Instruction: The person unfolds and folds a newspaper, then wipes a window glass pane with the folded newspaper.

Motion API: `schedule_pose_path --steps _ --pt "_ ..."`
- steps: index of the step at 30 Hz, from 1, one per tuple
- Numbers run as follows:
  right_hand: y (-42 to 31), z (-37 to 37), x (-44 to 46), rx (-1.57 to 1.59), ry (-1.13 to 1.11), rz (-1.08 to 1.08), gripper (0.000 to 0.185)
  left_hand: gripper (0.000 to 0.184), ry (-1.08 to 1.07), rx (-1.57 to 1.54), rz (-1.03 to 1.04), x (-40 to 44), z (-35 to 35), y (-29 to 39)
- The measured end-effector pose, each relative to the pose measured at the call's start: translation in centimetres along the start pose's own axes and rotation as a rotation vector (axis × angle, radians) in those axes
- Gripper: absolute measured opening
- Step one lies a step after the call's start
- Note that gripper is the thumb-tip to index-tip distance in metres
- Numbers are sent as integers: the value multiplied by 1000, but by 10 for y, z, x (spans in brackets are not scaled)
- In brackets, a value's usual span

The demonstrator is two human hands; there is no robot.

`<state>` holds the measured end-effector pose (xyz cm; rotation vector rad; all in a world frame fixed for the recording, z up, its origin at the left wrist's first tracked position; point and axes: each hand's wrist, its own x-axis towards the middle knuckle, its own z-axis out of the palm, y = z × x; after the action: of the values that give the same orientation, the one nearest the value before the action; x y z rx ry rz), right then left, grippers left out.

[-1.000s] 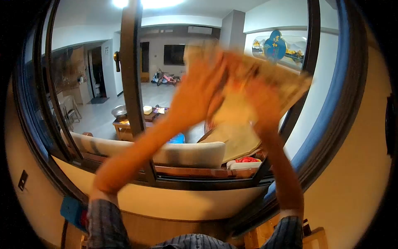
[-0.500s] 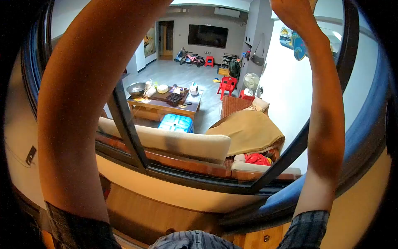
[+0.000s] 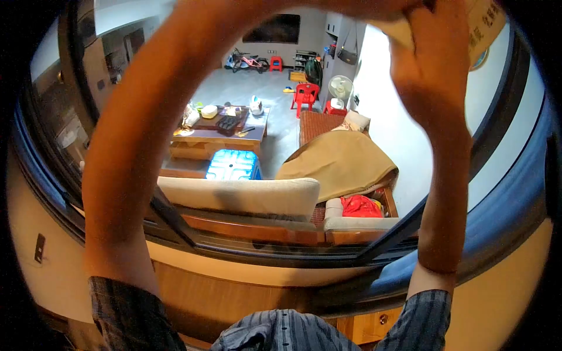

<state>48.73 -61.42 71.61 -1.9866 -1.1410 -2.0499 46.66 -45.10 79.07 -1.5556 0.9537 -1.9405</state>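
Observation:
My right hand (image 3: 430, 52) is raised at the upper right, fingers curled in at a tan printed sheet (image 3: 485, 32), which shows on both sides of it. Dark characters run along the sheet's right part; its top is cut off by the frame. My left arm arches over the top of the view, and my left hand (image 3: 383, 7) reaches the upper edge beside the right one, with its fingers mostly hidden. Both hands are up in front of a dark-framed window (image 3: 281, 257).
Through the window are a cream sofa back (image 3: 246, 196), a tan cover (image 3: 339, 164), a red cloth (image 3: 360, 206), a blue stool (image 3: 233, 165), a low table (image 3: 252, 133), a red chair (image 3: 305, 96) and a fan (image 3: 340, 86). A blue curtain (image 3: 503, 193) hangs at the right.
Both hands first rose out of view with the sheet; now they are lower and partly visible again. My left hand has come across beside the right. The camera view has shifted.

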Motion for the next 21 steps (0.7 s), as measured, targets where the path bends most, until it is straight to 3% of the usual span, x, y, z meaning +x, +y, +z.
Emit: schedule_pose_path --steps 5,7,11,13,14,16,18,21 --pt "-27 -2 -78 33 -11 4 49 60 -132 -78 -36 -38 -15 66" --pt "-43 1 -108 153 -7 49 52 68 -366 -285 -202 -46 -48 98" --pt "-75 -13 -153 184 -258 268 26 65 -376 -416 -221 -76 -46 140" --pt "-86 -10 -181 250 -271 217 35 70 -466 -407 -216 -90 -53 160" --pt "-88 -4 -201 286 -268 199 54 76 -537 -457 -230 -94 -60 169" --pt "-93 7 -237 325 -239 156 71 82 -622 -561 -258 -106 -65 188" --pt "-107 9 -263 336 -227 138 67 84 -656 -667 -284 -124 -66 208" --pt "-121 2 -299 395 -342 199 61 79 -572 -562 -231 -140 -77 236"
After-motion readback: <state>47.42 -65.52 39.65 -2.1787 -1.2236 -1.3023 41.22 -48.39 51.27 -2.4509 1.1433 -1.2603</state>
